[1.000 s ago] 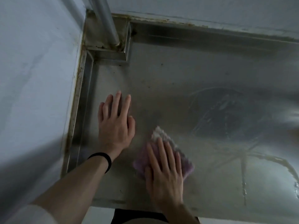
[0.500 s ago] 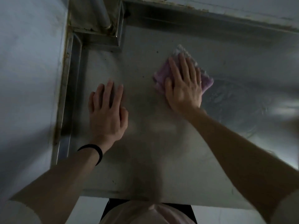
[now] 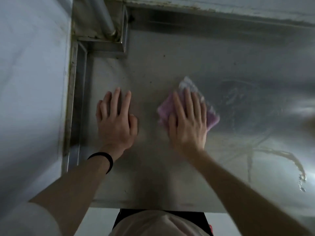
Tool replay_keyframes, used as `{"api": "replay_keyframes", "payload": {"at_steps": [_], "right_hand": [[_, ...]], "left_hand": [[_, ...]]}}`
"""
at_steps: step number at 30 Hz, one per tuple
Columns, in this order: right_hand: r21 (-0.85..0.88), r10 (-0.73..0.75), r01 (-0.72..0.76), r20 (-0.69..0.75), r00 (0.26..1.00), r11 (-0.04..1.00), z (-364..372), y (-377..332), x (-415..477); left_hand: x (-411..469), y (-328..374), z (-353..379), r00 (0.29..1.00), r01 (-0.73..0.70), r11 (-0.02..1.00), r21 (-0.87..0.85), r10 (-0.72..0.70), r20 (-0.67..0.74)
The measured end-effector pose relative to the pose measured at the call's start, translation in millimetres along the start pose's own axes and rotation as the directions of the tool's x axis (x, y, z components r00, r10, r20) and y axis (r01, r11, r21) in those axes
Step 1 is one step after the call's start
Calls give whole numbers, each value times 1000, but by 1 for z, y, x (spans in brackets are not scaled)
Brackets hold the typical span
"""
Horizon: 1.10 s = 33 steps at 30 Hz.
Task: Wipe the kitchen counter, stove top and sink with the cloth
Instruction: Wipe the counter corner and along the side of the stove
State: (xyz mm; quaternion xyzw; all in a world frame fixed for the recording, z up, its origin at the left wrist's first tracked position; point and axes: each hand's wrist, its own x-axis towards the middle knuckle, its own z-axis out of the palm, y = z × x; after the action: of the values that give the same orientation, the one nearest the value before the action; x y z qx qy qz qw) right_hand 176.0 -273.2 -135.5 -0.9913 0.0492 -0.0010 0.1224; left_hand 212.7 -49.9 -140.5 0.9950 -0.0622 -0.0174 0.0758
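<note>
A steel kitchen counter point(image 3: 153, 68) fills the view. My right hand point(image 3: 188, 123) lies flat on a pink and white cloth point(image 3: 212, 116), pressing it onto the counter near the middle. The cloth's white corner sticks out beyond my fingertips. My left hand point(image 3: 115, 121) rests flat on the bare steel to the left of the cloth, fingers spread, holding nothing. A black band circles its wrist. Stove top and sink are out of view.
A pale wall point(image 3: 32, 82) runs along the counter's left edge, and another wall point(image 3: 221, 7) runs along the back. A grey pipe point(image 3: 104, 16) stands in a boxed steel corner at the back left. Wet streaks point(image 3: 252, 147) mark the counter's right side.
My right hand has slid the cloth from the counter's front edge up to the back and then partway back toward me. My left hand has stayed flat in the same spot.
</note>
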Motion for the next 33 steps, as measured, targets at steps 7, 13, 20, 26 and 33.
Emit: {"api": "replay_keyframes", "payload": {"at_steps": [7, 13, 20, 26, 33], "right_hand": [[59, 15, -21, 100, 995, 998, 6, -30, -212], [27, -22, 19, 97, 995, 999, 7, -21, -179], [44, 0, 1, -23, 1000, 999, 5, 1, -24], [64, 8, -7, -20, 1000, 998, 4, 14, 81], [86, 6, -2, -50, 999, 996, 3, 1, -7]], "left_hand": [[1, -4, 4, 1000, -21, 1000, -9, 21, -12], [1, -4, 6, 999, -27, 1000, -3, 27, -18], [-1, 1, -1, 1000, -22, 1000, -10, 21, -21], [1, 6, -5, 1000, 8, 1000, -14, -8, 15], [-3, 7, -4, 1000, 3, 1000, -11, -3, -17]]}}
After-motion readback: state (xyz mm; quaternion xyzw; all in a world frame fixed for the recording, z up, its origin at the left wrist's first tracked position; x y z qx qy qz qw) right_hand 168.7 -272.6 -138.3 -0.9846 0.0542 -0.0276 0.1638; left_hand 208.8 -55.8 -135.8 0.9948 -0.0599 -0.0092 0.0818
